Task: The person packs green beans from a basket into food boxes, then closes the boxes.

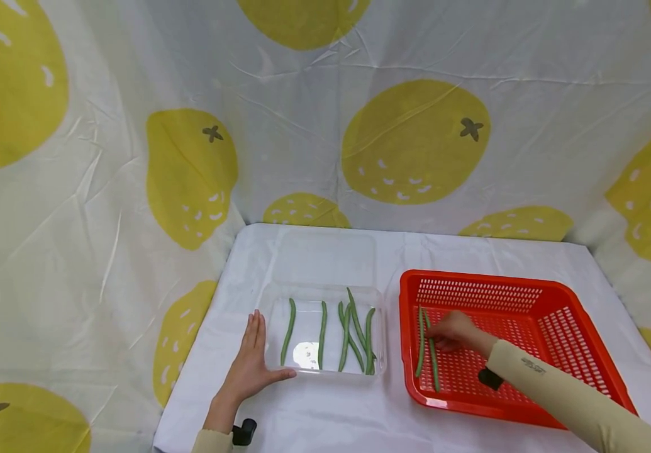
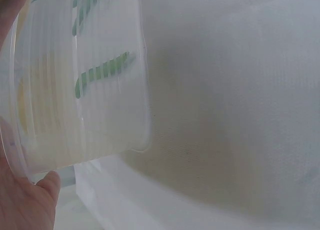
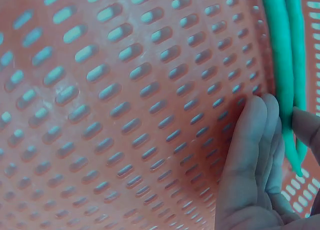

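Note:
My left hand lies along the left side of a clear plastic container, fingers straight, thumb stretched along its front edge. Several green beans lie inside, most of them grouped toward the right. At the right, my right hand reaches into a red perforated basket. Between its thumb and fingertips it pinches a green bean. A second bean lies just left of that one, along the basket's left wall. In the left wrist view, beans show blurred through the container's ribbed side.
Behind the container lies a faint, clear rectangular sheet, like a lid. White cloth covers the table, and a lemon-printed curtain hangs behind and at both sides. The basket's raised walls surround my right hand.

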A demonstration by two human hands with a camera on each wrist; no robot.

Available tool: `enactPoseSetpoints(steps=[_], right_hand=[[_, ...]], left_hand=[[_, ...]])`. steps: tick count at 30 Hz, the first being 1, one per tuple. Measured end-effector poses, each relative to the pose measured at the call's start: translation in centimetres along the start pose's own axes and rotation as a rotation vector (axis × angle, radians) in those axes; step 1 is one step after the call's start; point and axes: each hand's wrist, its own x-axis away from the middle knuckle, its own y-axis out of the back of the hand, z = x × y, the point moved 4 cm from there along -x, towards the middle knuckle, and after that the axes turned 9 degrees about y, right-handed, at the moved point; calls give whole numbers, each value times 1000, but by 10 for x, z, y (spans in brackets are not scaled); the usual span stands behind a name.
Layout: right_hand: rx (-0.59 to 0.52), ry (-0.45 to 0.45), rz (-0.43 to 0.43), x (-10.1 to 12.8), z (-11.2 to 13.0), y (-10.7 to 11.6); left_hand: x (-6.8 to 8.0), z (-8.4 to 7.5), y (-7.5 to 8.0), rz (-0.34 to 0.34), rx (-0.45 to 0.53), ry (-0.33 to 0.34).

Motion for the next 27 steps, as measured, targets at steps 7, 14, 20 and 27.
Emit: enactPoseSetpoints(steps=[7, 14, 20, 27], right_hand=[[-240, 43, 108, 11, -1, 12], [-533, 138, 219, 18, 20, 35], [-632, 178, 275, 18, 50, 38], [-655, 220, 329, 16, 91, 17]], left_hand=[[1, 0, 0, -2, 2, -1], [1, 1, 3, -19, 6, -22], [0, 1, 3, -9, 8, -21], [0, 0, 0, 5, 11, -16]])
